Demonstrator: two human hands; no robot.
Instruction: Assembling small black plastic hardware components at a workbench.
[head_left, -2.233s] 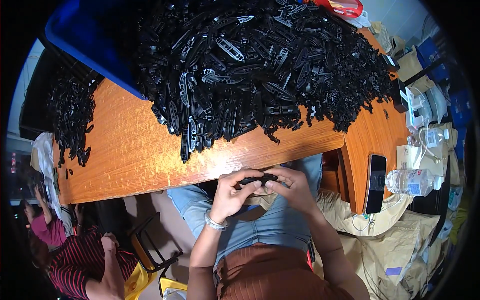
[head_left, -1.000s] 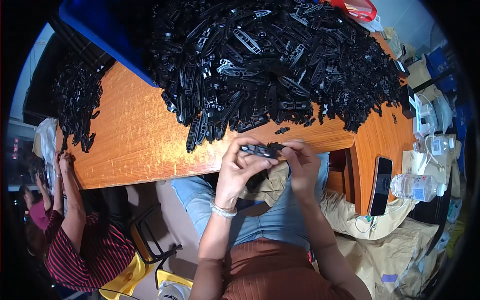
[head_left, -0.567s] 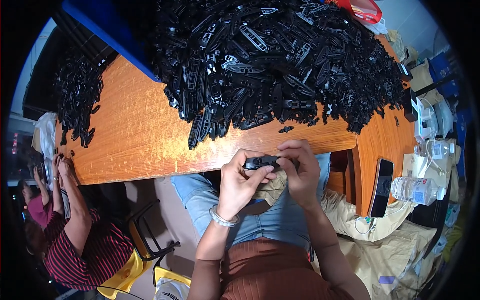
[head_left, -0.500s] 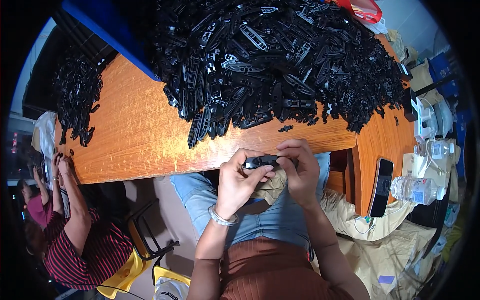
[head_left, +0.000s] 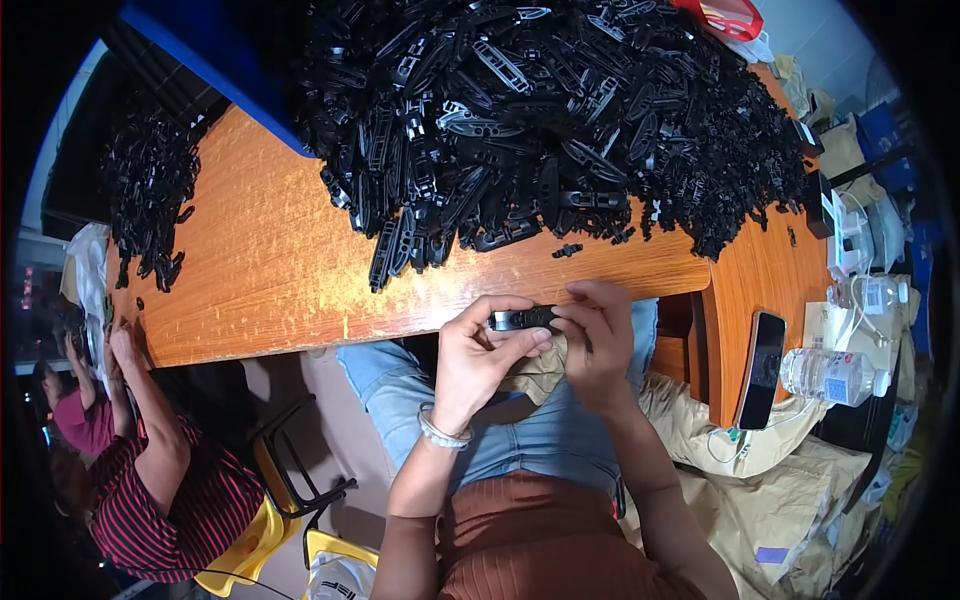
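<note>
Above my lap, just in front of the table edge, my left hand [head_left: 480, 352] grips a long black plastic part [head_left: 522, 319] between thumb and fingers. My right hand [head_left: 600, 340] is closed on the part's right end, its thumb and fingertips pinching there; whether a smaller piece sits between them is hidden. A large heap of similar black plastic parts [head_left: 480, 130] covers the far side of the table. Smaller black pieces [head_left: 715, 200] are piled at its right. One small black piece [head_left: 567, 250] lies apart near the table edge.
The wooden table [head_left: 270, 260] spans the front. A phone [head_left: 762, 370] and a plastic bottle [head_left: 830, 378] lie at the right, above brown paper sacks [head_left: 750, 500]. A blue bin [head_left: 220, 70] leans at the upper left. A co-worker in a striped top [head_left: 180, 500] sits at the left.
My right fingers have drawn in closer around the right end of the black part, which has turned slightly. At the left, the co-worker's arm has shifted a little.
</note>
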